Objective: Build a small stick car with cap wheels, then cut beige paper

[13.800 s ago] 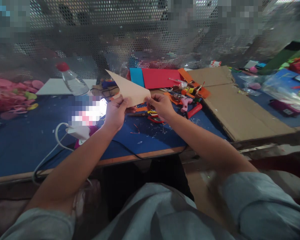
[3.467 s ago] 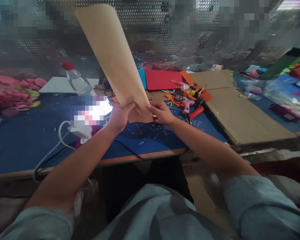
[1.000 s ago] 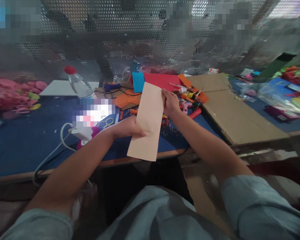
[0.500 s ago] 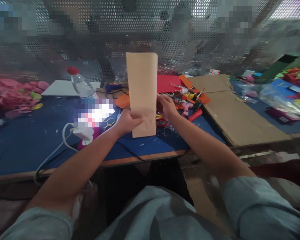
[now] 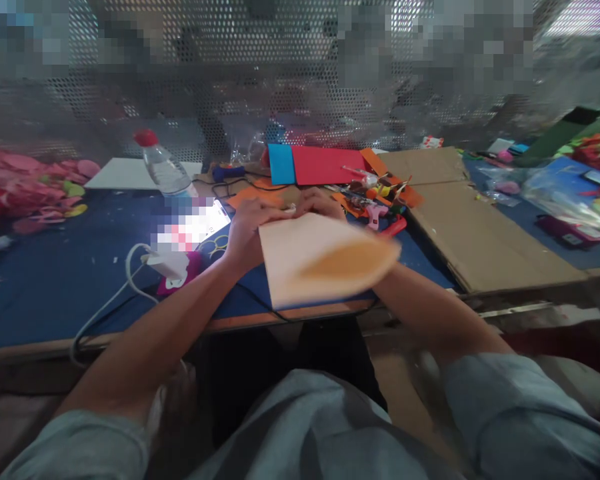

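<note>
A pale peach sheet of folded paper [image 5: 300,250] lies tilted toward me over the table's front, its right side bulging into a loop with a deeper orange inside. My left hand [image 5: 249,230] grips its far left corner, fingers pinched along the edge. At the far edge, close by the left, my right hand [image 5: 323,202] is closed on the paper, its fingertips curled. Part of the right hand and wrist is hidden behind the sheet. Orange paper scraps [image 5: 260,195] lie just beyond the hands.
Behind stand red card [image 5: 325,165] and blue card [image 5: 282,165]. A pink glue gun [image 5: 377,215] and cluttered tools lie right, beside flat cardboard [image 5: 490,233]. On the left are a lit phone [image 5: 207,223], a white charger [image 5: 167,265] with cable, and a water bottle [image 5: 167,170].
The folded paper has swung from upright to tilted down toward me, its fold spreading into a loop. Both hands have come together at its far edge, uncovering the blue card behind.
</note>
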A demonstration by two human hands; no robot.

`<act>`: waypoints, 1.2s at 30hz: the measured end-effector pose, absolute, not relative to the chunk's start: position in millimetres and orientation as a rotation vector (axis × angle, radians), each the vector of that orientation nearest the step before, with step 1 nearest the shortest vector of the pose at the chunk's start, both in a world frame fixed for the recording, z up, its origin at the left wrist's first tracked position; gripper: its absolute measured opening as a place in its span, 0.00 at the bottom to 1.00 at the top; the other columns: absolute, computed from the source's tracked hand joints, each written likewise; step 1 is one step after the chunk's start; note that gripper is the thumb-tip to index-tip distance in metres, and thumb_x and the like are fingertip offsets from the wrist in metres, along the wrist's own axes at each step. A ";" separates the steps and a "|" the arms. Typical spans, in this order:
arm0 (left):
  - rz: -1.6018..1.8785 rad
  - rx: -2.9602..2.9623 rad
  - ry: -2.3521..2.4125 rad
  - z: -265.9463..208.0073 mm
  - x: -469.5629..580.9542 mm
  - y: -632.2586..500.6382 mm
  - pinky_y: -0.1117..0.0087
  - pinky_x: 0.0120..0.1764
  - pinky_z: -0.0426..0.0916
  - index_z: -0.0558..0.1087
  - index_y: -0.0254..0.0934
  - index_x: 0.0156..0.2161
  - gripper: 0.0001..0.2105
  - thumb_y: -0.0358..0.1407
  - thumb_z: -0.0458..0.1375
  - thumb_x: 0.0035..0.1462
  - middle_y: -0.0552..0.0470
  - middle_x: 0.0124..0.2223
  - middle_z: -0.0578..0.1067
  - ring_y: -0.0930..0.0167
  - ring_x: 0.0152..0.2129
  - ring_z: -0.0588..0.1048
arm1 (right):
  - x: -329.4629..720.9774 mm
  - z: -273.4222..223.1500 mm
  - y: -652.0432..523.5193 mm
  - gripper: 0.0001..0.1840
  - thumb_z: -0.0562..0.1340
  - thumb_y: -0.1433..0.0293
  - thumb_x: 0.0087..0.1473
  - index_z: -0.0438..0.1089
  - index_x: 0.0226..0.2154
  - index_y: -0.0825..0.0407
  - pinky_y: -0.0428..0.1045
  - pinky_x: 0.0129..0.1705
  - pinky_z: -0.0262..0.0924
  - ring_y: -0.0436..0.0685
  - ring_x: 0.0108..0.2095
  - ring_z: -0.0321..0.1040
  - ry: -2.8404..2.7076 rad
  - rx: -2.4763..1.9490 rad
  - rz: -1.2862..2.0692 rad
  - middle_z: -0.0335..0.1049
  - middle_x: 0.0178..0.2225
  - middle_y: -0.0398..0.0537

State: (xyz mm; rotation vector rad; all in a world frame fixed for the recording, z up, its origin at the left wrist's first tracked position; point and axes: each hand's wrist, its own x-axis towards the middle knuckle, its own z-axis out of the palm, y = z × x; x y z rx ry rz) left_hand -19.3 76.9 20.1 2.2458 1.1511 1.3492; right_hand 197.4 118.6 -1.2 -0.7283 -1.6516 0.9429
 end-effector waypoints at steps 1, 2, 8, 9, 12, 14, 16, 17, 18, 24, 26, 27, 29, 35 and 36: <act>1.349 2.256 1.149 21.5 -19.7 77.2 0.51 0.64 0.62 0.86 0.44 0.41 0.09 0.43 0.64 0.63 0.46 0.45 0.81 0.58 0.49 0.74 | 196.9 0.0 117.2 0.21 0.78 0.47 0.44 0.80 0.27 0.45 0.57 0.47 0.66 0.61 0.43 0.67 -1.678 -0.700 0.847 0.71 0.41 0.50; 1.357 2.264 1.149 22.7 -19.6 77.3 0.50 0.64 0.61 0.86 0.45 0.41 0.09 0.43 0.65 0.63 0.46 0.45 0.80 0.57 0.49 0.73 | 196.4 0.8 116.0 0.21 0.77 0.47 0.47 0.80 0.27 0.45 0.57 0.47 0.66 0.61 0.43 0.68 -1.701 -0.666 0.751 0.70 0.41 0.50; 1.530 2.191 1.233 22.9 -13.7 75.3 0.49 0.65 0.59 0.85 0.46 0.40 0.07 0.41 0.73 0.55 0.44 0.54 0.77 0.54 0.59 0.67 | 194.4 -2.3 115.1 0.13 0.73 0.53 0.56 0.81 0.29 0.44 0.59 0.53 0.66 0.62 0.48 0.69 -1.712 -0.673 0.549 0.69 0.44 0.50; 1.564 2.175 1.236 22.3 -12.9 75.2 0.49 0.65 0.60 0.85 0.45 0.42 0.10 0.41 0.73 0.55 0.44 0.56 0.75 0.53 0.60 0.66 | 194.6 -3.3 115.9 0.12 0.73 0.55 0.57 0.81 0.30 0.44 0.59 0.52 0.66 0.61 0.48 0.69 -1.696 -0.679 0.527 0.68 0.44 0.50; 1.641 2.112 1.215 19.9 -12.5 77.2 0.52 0.65 0.63 0.78 0.43 0.56 0.26 0.43 0.75 0.52 0.42 0.63 0.70 0.53 0.64 0.66 | 196.0 -5.3 119.0 0.07 0.74 0.60 0.56 0.81 0.31 0.44 0.58 0.49 0.67 0.61 0.48 0.70 -1.631 -0.663 0.496 0.68 0.45 0.49; 1.655 1.996 1.221 17.9 -13.0 81.2 0.55 0.61 0.67 0.72 0.45 0.61 0.32 0.45 0.74 0.52 0.42 0.66 0.68 0.55 0.64 0.66 | 197.3 -5.7 120.7 0.04 0.74 0.63 0.55 0.81 0.32 0.44 0.58 0.49 0.67 0.61 0.48 0.70 -1.599 -0.665 0.480 0.68 0.46 0.49; 1.625 1.818 1.214 15.3 -12.8 86.2 0.59 0.56 0.70 0.69 0.45 0.61 0.32 0.48 0.72 0.54 0.42 0.65 0.70 0.58 0.60 0.71 | 198.3 -5.6 121.9 0.03 0.73 0.65 0.54 0.81 0.32 0.43 0.59 0.50 0.67 0.62 0.49 0.70 -1.584 -0.698 0.456 0.68 0.46 0.49; 1.593 1.714 1.188 13.9 -12.1 88.4 0.59 0.54 0.72 0.68 0.44 0.60 0.30 0.50 0.70 0.56 0.42 0.63 0.73 0.59 0.57 0.74 | 198.7 -5.5 122.4 0.02 0.73 0.65 0.55 0.80 0.32 0.43 0.60 0.51 0.67 0.63 0.50 0.69 -1.579 -0.720 0.438 0.67 0.46 0.49; 1.550 1.611 1.145 12.4 -11.1 89.9 0.60 0.53 0.73 0.69 0.42 0.58 0.29 0.53 0.68 0.57 0.42 0.59 0.76 0.60 0.54 0.76 | 198.9 -5.3 122.8 0.02 0.73 0.64 0.55 0.80 0.32 0.43 0.61 0.52 0.67 0.63 0.51 0.69 -1.573 -0.741 0.416 0.67 0.46 0.49; 1.222 1.348 0.866 7.9 -4.0 83.9 0.57 0.43 0.76 0.78 0.36 0.42 0.28 0.63 0.60 0.61 0.44 0.39 0.84 0.57 0.41 0.83 | 200.6 -4.9 124.7 0.11 0.72 0.57 0.58 0.79 0.32 0.46 0.62 0.53 0.70 0.65 0.52 0.68 -1.549 -0.842 0.288 0.66 0.56 0.53; 1.216 1.403 0.871 9.3 -3.5 80.7 0.62 0.39 0.76 0.80 0.36 0.40 0.24 0.58 0.68 0.56 0.46 0.37 0.85 0.61 0.35 0.83 | 201.0 -6.5 125.8 0.13 0.71 0.55 0.59 0.79 0.32 0.46 0.62 0.53 0.71 0.65 0.52 0.69 -1.564 -0.850 0.262 0.65 0.59 0.53; 1.221 1.427 0.888 10.4 -3.6 79.9 0.64 0.37 0.75 0.80 0.36 0.39 0.23 0.56 0.70 0.54 0.47 0.36 0.85 0.64 0.33 0.82 | 201.1 -7.9 126.9 0.14 0.70 0.54 0.59 0.80 0.33 0.46 0.62 0.52 0.72 0.64 0.51 0.69 -1.574 -0.853 0.248 0.65 0.59 0.53; 1.239 1.452 0.919 12.5 -4.3 79.8 0.67 0.34 0.73 0.81 0.34 0.39 0.22 0.53 0.72 0.52 0.48 0.36 0.84 0.67 0.29 0.80 | 201.0 -11.3 130.2 0.15 0.69 0.52 0.60 0.80 0.39 0.45 0.61 0.50 0.73 0.63 0.50 0.71 -1.571 -0.867 0.246 0.65 0.61 0.53; 1.374 1.472 0.898 13.6 -5.8 84.0 0.70 0.35 0.73 0.82 0.34 0.37 0.19 0.51 0.71 0.54 0.49 0.35 0.84 0.70 0.30 0.79 | 198.9 -18.9 142.5 0.33 0.63 0.43 0.61 0.68 0.64 0.35 0.56 0.41 0.75 0.59 0.42 0.76 -1.330 -0.801 0.752 0.74 0.56 0.51; 1.378 1.497 0.901 13.4 -6.0 84.2 0.70 0.34 0.72 0.82 0.35 0.37 0.19 0.51 0.71 0.55 0.49 0.34 0.84 0.70 0.30 0.79 | 197.7 -19.4 142.3 0.33 0.63 0.41 0.60 0.70 0.62 0.36 0.56 0.40 0.75 0.60 0.42 0.77 -1.291 -0.769 0.885 0.77 0.51 0.50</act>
